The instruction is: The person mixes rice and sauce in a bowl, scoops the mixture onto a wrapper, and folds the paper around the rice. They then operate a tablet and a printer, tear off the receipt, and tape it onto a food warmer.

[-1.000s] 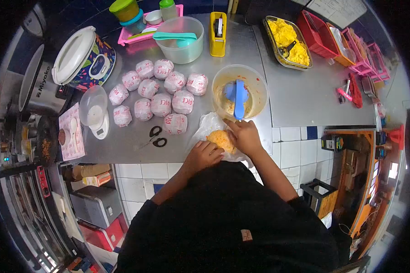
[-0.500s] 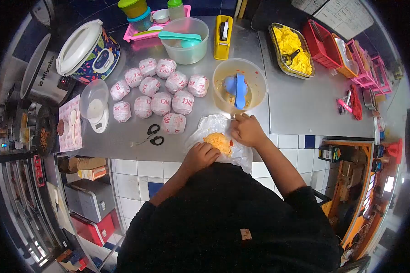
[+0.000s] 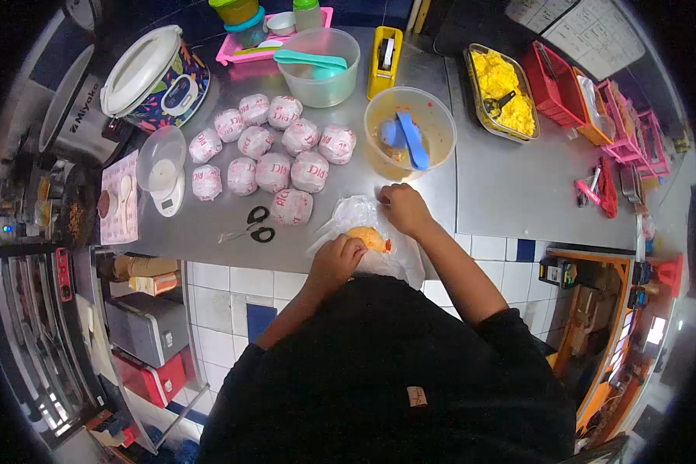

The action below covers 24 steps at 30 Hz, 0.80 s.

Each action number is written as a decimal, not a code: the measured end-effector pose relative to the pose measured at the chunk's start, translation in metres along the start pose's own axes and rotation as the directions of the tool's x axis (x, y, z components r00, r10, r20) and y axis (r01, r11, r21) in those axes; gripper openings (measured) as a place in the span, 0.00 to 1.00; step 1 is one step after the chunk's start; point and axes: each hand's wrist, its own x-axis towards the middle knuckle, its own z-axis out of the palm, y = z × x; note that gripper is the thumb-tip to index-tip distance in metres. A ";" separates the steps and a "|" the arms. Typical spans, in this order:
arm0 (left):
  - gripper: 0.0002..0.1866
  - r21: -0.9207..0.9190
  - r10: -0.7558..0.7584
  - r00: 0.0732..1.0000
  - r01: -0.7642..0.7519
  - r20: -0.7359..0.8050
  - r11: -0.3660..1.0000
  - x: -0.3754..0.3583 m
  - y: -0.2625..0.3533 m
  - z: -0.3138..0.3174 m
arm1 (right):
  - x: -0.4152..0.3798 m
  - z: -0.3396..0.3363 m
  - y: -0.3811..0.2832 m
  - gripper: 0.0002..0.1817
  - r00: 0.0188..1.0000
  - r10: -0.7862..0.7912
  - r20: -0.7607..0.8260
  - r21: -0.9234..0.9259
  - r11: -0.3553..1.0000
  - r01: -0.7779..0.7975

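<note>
A mound of orange rice (image 3: 370,237) with a bit of red on its right side lies on a sheet of white wrapping paper (image 3: 353,211) at the counter's front edge. My left hand (image 3: 336,261) is closed at the rice's left side, fingers curled against it; what the fingertips pinch is hidden. Up at the paper's far right corner, my right hand (image 3: 407,209) is closed, thumb and fingers pinching the paper's edge. Just beyond it stands a clear tub (image 3: 441,147) holding a blue scoop (image 3: 412,141). Several wrapped rice balls (image 3: 291,206) sit to the left.
Black-handled scissors (image 3: 261,234) lie left of the paper. Farther back are a second tub (image 3: 340,91) with a turquoise scoop, a yellow tape dispenser (image 3: 381,77) and a rice cooker (image 3: 143,73). A kitchen scale (image 3: 168,201) stands left; a tray of yellow food (image 3: 496,73) sits right.
My right hand has shifted slightly left and away from me along the paper's far edge. My left hand stays by the rice. The whole view has shifted slightly.
</note>
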 end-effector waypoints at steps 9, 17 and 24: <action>0.08 -0.111 -0.130 0.991 0.131 0.010 0.985 -0.001 0.005 0.005 | -0.071 -0.010 -0.037 0.05 0.844 -0.523 -0.119 0.141 0.833 0.535; 0.10 0.071 0.039 0.962 -0.021 -0.272 0.997 0.005 0.014 -0.012 | -0.100 0.021 -0.036 0.09 0.821 -0.561 -0.107 -0.040 0.827 0.561; 0.13 0.133 0.306 0.934 -0.332 0.184 0.934 -0.003 -0.019 -0.015 | -0.117 0.030 -0.033 0.09 0.878 -0.470 -0.087 -0.103 0.881 0.461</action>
